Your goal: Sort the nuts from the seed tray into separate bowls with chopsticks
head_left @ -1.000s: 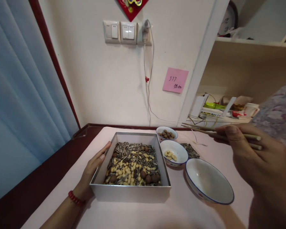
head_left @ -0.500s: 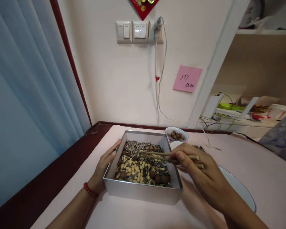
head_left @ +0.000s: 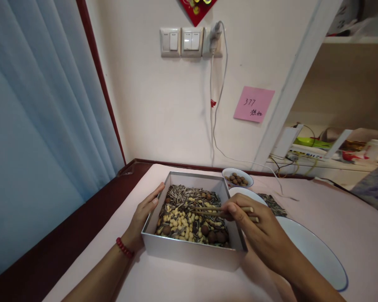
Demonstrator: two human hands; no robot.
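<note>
The right hand [head_left: 258,230] clamped wooden chopsticks [head_left: 209,208], pointing left at tan peanuts [head_left: 180,219] in the square silver-grey box [head_left: 192,252] by the pink-covered tabletop's [head_left: 164,285] back edge; the left hand [head_left: 140,220] touched the box, fingers extended.

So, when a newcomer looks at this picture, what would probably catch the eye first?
Probably the silver-edged box low in the middle, with sunflower seeds, pale peanuts and round brown nuts inside. Next come the chopsticks in the right grip, pointing into it from the right, while the left grip rests at its left side. Higher up, a pink note stands out on the pale wall.
</note>
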